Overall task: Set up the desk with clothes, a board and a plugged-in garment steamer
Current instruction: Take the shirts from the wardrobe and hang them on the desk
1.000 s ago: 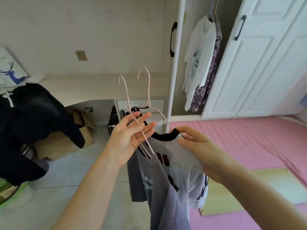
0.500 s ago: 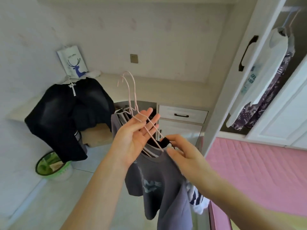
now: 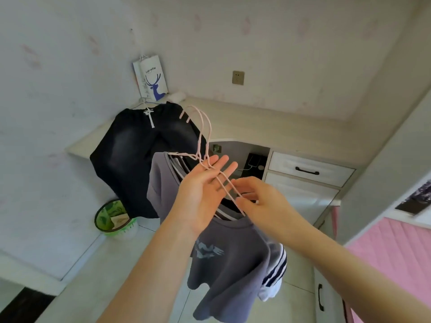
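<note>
Two pink wire hangers (image 3: 202, 134) carry a grey T-shirt (image 3: 224, 255) and a white shirt with dark stripes (image 3: 274, 278) behind it. My left hand (image 3: 203, 190) is palm up with straight fingers, and the hanger necks lie across them. My right hand (image 3: 258, 199) pinches a hanger arm at the grey collar. A black garment (image 3: 140, 157) on a hanger is draped over the front edge of the pale corner desk (image 3: 268, 122), just left of the shirts. I see no board or steamer.
A wall socket (image 3: 238, 77) sits above the desk, and a deer-print paper bag (image 3: 151, 80) stands in its corner. Drawers (image 3: 307, 170) are under the desk at right. A green bin (image 3: 114, 220) stands on the floor at left. A pink mat (image 3: 396, 264) lies at right.
The view has swung left from the wardrobe to the desk corner. Both hands have carried the hangers with the shirts closer to the desk, and the two hooks have come together.
</note>
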The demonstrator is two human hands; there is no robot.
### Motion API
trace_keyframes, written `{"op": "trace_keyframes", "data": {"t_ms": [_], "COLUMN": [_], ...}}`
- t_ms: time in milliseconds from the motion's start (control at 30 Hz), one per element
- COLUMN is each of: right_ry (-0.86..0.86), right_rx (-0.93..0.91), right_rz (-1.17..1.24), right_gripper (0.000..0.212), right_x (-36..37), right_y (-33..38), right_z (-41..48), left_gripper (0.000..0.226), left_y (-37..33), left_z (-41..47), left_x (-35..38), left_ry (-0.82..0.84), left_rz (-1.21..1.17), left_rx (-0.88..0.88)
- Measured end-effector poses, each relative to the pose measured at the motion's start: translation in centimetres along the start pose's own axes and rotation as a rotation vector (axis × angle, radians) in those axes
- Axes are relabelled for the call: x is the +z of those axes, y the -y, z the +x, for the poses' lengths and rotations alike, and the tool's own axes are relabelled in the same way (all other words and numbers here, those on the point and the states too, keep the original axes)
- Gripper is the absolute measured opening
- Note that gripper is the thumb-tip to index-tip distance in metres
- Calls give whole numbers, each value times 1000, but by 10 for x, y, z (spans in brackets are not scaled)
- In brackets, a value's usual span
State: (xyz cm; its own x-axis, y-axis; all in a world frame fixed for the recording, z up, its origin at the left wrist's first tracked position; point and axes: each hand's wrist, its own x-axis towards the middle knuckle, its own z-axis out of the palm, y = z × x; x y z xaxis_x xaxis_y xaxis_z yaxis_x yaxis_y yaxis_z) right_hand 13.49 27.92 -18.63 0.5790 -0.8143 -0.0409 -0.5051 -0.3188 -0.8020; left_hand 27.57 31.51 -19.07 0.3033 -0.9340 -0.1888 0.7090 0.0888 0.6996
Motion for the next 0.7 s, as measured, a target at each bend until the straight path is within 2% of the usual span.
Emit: {"op": "trace_keyframes", "data": {"t_ms": [133, 267, 400, 467, 533, 600, 700], "right_ry": [-53, -79, -100, -34, 74, 122, 146], "right_rx": [-60, -64, -125, -137, -146, -139, -153], "right_rz": [-166, -381, -534, -464, -257, -79, -21], "right_gripper": [22, 11, 11, 15, 17, 18, 19], "right_x": [27, 44, 48, 46, 44, 41, 36], "right_y": [21, 28, 30, 30, 29, 29, 29], "right_z": [30, 64, 107, 136, 166, 194, 235], "left_gripper": [57, 41, 51, 49, 36, 32, 32], "left_y": [-18, -34, -54, -65, -76, -87, -103], "left_z": [11, 33, 60, 76, 94, 113, 142], "left_x": [-10, -26, -43, -53, -63, -71, -80], "left_ry": [-64, -163, -218, -222, -211, -230, -259], "left_rz": [45, 316, 573, 661, 726, 799, 1017], "left_rx": [43, 126, 179, 216, 266, 311, 369]}}
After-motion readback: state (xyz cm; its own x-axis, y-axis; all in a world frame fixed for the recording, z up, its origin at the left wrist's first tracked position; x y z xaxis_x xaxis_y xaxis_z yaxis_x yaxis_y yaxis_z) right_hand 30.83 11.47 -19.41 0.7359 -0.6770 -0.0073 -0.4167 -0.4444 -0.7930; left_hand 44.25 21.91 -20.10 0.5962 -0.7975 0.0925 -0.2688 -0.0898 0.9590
